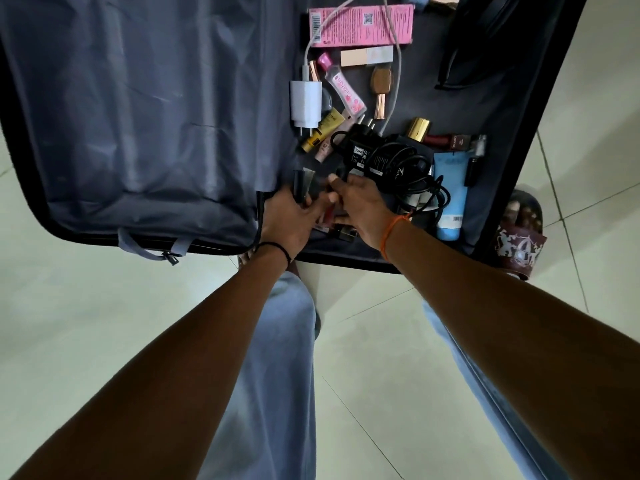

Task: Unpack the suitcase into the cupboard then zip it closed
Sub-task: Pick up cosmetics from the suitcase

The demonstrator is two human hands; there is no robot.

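Still unpacking: suitcase (145, 109) open on the floor. My left hand (289, 220) grips a small dark item (303, 187), my right hand (360, 206) pinches the black charger tangle (388, 161). Next: lift both clear, cupboard's unseen.

Tangled black cables (408, 168) crowd the suitcase (138, 116); left half bare.

The flat pink cardboard box (361, 26) bears a barcode, a QR code and small print too fine to read; the light-blue plastic tube (449, 195) bears a barcode.
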